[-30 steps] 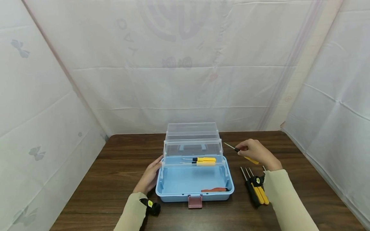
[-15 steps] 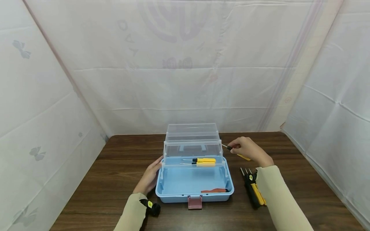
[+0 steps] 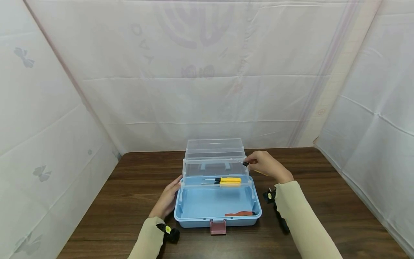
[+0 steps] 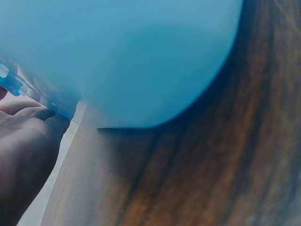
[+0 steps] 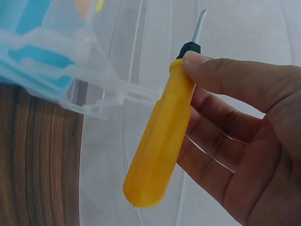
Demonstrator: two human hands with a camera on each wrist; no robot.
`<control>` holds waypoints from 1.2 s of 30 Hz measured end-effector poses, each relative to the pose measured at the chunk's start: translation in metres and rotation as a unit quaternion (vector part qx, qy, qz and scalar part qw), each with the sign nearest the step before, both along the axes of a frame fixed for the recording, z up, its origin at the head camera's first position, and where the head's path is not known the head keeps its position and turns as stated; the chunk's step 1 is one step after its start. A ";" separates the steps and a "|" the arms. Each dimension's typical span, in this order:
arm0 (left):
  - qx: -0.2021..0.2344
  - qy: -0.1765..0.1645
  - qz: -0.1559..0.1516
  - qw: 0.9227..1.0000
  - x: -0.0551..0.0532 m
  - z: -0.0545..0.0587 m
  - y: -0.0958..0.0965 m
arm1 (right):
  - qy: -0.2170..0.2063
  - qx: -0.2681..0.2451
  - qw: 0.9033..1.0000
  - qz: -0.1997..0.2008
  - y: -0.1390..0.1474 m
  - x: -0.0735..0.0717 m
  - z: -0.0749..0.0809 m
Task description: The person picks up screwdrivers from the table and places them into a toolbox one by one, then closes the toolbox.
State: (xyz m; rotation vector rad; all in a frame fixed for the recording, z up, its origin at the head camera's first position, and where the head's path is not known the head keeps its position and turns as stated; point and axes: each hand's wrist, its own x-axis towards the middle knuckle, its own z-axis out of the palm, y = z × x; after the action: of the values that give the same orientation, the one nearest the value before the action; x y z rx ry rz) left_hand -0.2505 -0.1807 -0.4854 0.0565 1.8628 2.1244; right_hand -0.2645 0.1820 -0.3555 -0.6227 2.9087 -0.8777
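Observation:
My right hand (image 3: 266, 165) pinches a yellow-handled screwdriver (image 5: 162, 132) at its black collar, thumb on top, with the metal tip pointing up and away. It is beside the raised clear trays of the blue toolbox (image 3: 218, 223), at their right end. My left hand (image 3: 168, 198) rests against the left side of the box, its fingers fairly straight along the rim. In the head view, two yellow screwdrivers (image 3: 230, 179) lie side by side in the lower clear tray (image 3: 194, 181). A red-handled tool (image 3: 240, 213) lies at the front right of the box floor.
The clear lid (image 3: 213, 144) stands raised behind the trays. A pink latch (image 3: 218, 227) hangs down at the box's front. Right of the box, a black-handled tool (image 3: 282, 220) shows partly from under my right sleeve. White sheeting (image 3: 207, 90) walls in the brown wooden table (image 3: 136, 201).
My right hand has moved left with the screwdriver, from right of the box up to the raised trays. Its sleeve now covers most of the tools on the right. My left hand stays put.

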 end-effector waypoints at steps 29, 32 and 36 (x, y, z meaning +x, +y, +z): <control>0.012 0.001 0.001 1.000 -0.002 -0.002 -0.001 | 0.001 -0.012 0.999 0.044 -0.038 -0.007 0.001; 0.013 0.000 0.003 1.000 -0.001 -0.002 -0.002 | 0.001 -0.019 0.998 0.052 -0.043 -0.008 0.000; 0.015 0.000 0.000 1.000 0.000 -0.002 -0.002 | -0.007 -0.025 0.998 0.058 -0.050 -0.009 0.000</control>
State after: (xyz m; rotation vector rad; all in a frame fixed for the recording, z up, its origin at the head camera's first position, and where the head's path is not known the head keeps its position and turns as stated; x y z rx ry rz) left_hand -0.2509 -0.1830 -0.4875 0.0639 1.8319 2.1528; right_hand -0.2738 0.1323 -0.3558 -0.7766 2.8125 -0.9389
